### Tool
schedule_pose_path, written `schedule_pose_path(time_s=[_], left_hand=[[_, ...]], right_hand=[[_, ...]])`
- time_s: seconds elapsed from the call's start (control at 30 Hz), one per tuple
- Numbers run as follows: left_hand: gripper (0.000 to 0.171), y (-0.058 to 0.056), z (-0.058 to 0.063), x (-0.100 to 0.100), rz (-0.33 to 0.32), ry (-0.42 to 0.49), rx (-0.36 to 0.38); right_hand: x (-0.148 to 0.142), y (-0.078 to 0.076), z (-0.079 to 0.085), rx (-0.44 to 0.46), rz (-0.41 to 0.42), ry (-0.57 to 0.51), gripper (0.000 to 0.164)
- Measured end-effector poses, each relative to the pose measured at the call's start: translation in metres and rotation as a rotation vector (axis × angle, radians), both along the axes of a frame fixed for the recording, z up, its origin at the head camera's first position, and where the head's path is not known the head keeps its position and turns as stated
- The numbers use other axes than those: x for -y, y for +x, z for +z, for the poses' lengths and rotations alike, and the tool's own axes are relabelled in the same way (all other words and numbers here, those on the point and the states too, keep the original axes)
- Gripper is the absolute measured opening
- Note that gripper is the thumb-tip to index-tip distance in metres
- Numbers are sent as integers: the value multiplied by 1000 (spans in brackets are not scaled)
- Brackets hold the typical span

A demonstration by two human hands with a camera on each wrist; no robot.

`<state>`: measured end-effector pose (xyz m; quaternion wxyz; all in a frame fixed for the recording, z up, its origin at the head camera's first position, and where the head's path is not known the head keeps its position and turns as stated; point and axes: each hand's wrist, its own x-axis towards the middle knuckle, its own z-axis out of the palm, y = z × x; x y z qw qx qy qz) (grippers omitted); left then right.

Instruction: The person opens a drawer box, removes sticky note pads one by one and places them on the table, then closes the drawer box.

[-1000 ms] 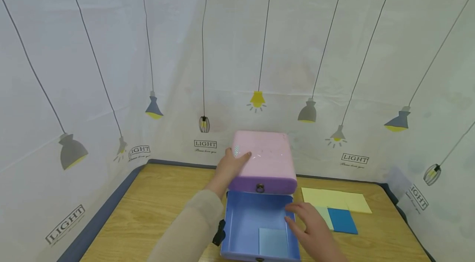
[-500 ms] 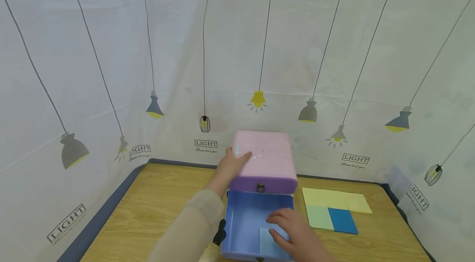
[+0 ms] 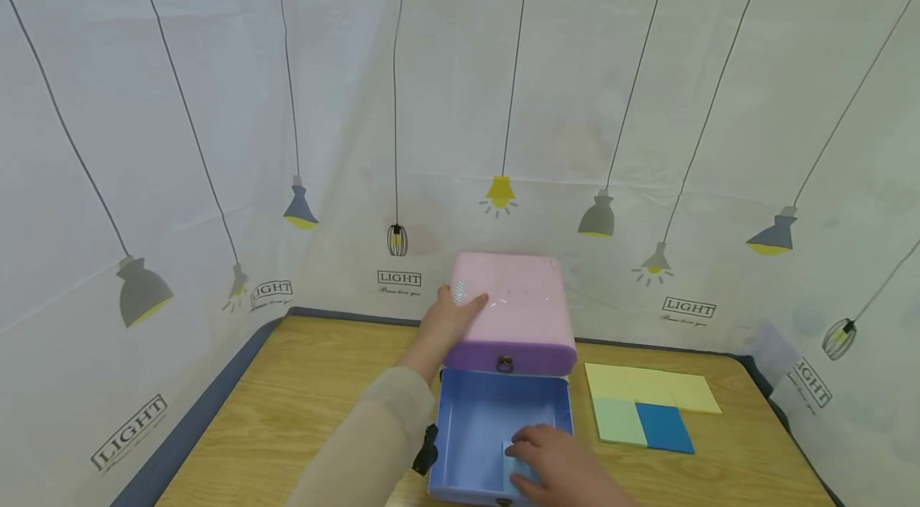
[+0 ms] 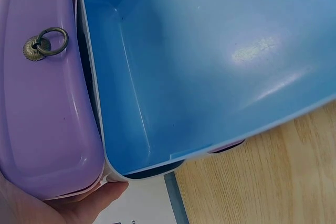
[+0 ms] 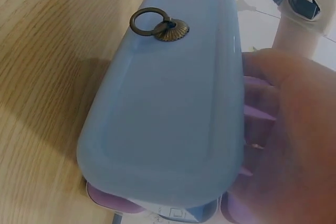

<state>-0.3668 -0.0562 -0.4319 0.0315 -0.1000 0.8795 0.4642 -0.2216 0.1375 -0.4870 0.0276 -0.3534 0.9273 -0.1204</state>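
Observation:
A small drawer box (image 3: 521, 307) with a pink top and purple front stands against the back wall. Its lower blue drawer (image 3: 467, 415) is pulled out toward me. My left hand (image 3: 444, 325) grips the box's left side, thumb on top; in the left wrist view its fingers bend round the purple corner. Inside the drawer, near its front right, lies a light-blue pad of sticky notes (image 3: 507, 471), partly hidden by my right hand (image 3: 557, 463). That hand reaches in over the pad, fingers loosely bent; whether the fingertips touch it is unclear.
Yellow sheets (image 3: 650, 386), a pale green square (image 3: 620, 421) and a darker blue square (image 3: 664, 427) lie edge to edge on the wooden table (image 3: 309, 387), right of the drawer. A black object (image 3: 426, 449) shows beside the left forearm. A lamp-printed sheet covers the walls.
My right hand has moved left and toward me, from the drawer's right rim to over the light-blue sticky notes. My left hand and the box have stayed put.

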Motion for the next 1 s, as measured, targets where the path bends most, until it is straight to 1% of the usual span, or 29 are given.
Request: schedule_pose_path(time_s=[0.07, 0.1, 0.2, 0.3, 0.4, 0.47, 0.57, 0.67, 0.73, 1.0], left_hand=[[92, 0, -1, 0, -2, 0, 2], [93, -1, -1, 0, -3, -2, 3], [94, -1, -1, 1, -4, -3, 2], [95, -1, -2, 1, -5, 4, 1], [95, 0, -2, 1, -8, 13, 6], [95, 1, -1, 1, -11, 15, 7], [95, 1, 0, 1, -12, 16, 9], [95, 1, -1, 1, -12, 17, 6], [95, 0, -1, 1, -14, 18, 3], [95, -1, -3, 1, -14, 18, -4]], right_hand=[[2, 0, -1, 40, -21, 30, 29], [2, 1, -2, 44, -22, 37, 29], [2, 0, -5, 21, -13, 46, 30], [0, 0, -9, 5, -25, 49, 31], [-1, -2, -11, 30, -57, 57, 33], [-1, -1, -10, 75, -95, 62, 36], [1, -1, -9, 172, -169, 66, 40], [2, -1, -8, 239, -216, 66, 41], [2, -2, -9, 250, -218, 68, 42], [-1, -4, -12, 225, -177, 61, 41]])
